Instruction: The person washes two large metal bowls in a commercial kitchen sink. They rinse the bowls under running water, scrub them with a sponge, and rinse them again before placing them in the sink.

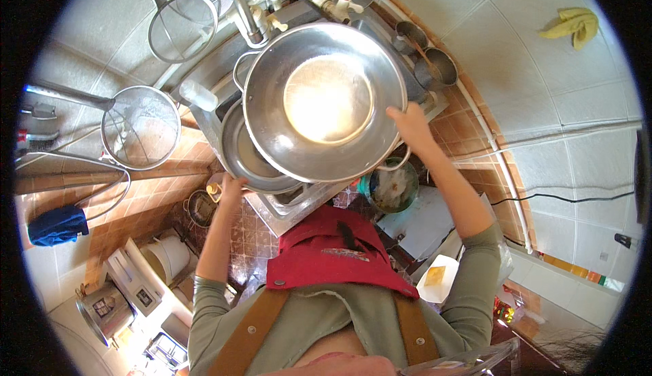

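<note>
A large steel two-handled pan is raised over a metal sink unit, its inside facing up and shining. My right hand grips its rim on the right, above one loop handle. Under its lower left side lies a second wide metal pan, partly hidden by the first. My left hand is at the lower left edge of that second pan; its fingers are partly hidden, and whether they close on the rim is unclear.
Mesh strainers hang on the left wall. Taps and pipes stand behind the large pan. Two small metal pots sit at the back right. A green-rimmed basin is low at the right, beside a white surface.
</note>
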`<move>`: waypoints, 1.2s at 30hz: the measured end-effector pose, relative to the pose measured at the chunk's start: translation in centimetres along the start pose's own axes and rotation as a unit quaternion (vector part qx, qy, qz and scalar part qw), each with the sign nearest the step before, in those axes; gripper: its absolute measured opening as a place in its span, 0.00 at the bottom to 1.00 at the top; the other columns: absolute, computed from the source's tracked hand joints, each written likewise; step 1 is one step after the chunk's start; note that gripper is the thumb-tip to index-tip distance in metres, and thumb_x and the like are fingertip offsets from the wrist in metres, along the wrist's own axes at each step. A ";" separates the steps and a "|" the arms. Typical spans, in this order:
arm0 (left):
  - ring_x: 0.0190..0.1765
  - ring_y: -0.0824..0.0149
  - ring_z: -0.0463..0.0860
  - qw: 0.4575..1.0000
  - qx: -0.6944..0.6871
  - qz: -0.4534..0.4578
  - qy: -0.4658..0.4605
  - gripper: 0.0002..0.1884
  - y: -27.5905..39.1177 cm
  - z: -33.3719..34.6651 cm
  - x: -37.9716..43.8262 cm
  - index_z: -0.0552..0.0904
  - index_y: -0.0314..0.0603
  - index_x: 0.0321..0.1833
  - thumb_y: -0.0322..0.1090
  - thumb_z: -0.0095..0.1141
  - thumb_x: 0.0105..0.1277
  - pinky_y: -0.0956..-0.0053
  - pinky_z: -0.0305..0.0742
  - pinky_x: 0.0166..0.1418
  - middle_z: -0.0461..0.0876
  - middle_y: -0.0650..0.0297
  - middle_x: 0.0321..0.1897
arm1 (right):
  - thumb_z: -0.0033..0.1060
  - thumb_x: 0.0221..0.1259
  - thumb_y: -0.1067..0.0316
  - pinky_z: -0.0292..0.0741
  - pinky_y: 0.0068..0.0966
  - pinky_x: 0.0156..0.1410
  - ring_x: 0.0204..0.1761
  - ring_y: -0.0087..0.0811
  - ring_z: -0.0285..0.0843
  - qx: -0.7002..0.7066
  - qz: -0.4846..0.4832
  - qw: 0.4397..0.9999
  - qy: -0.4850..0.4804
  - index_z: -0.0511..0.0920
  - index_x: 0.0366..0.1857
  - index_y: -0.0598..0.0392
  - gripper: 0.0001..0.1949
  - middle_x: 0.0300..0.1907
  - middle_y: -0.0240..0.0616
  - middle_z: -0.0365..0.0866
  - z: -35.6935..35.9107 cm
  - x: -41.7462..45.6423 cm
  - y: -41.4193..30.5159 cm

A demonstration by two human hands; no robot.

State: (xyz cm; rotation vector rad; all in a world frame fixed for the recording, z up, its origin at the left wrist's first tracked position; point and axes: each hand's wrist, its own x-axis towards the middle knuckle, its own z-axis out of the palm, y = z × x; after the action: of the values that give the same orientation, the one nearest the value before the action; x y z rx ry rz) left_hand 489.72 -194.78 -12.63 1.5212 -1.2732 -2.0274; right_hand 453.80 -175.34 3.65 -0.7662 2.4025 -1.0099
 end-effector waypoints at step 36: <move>0.55 0.65 0.68 0.947 -0.290 0.133 -0.036 0.28 -4.0 3.4 -7.9 0.60 0.37 0.60 0.41 0.53 0.60 0.68 0.65 0.57 0.67 0.60 0.53 | 0.57 0.43 0.61 0.52 0.36 0.52 0.44 0.28 0.63 -0.498 -0.297 0.813 0.056 0.71 0.51 0.34 0.24 0.32 0.27 0.70 14.9 -2.6 -4.9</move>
State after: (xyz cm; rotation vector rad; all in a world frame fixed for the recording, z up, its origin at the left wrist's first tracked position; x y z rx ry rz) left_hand 490.82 -185.51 -10.74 0.9563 -0.7437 -2.0382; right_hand 465.79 -184.24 -1.90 -1.9305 2.7766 0.1949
